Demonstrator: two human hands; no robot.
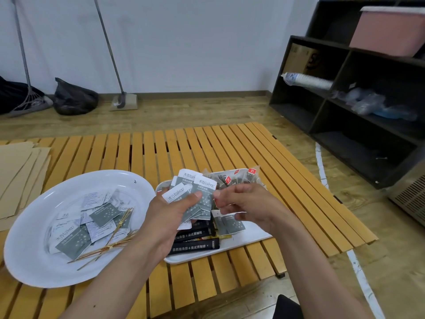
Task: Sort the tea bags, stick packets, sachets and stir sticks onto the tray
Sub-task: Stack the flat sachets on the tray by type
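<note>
My left hand point(167, 217) grips a fanned stack of grey-and-white sachets point(199, 194) above the white rectangular tray point(243, 245). My right hand point(243, 203) pinches the right edge of that stack. On the tray lie black stick packets point(195, 246), two more grey sachets point(231, 224) and, at the far end, clear tea bags with red tags point(234, 178). To the left, a large white oval plate point(30, 247) holds loose grey and white sachets point(96, 224) and a bundle of wooden stir sticks point(115, 244).
Everything sits on a low slatted wooden table point(207, 148). Brown paper sheets point(18, 178) lie at its left end. A dark shelf unit point(358, 104) stands to the right; mops and a black bag point(73, 97) lean by the far wall.
</note>
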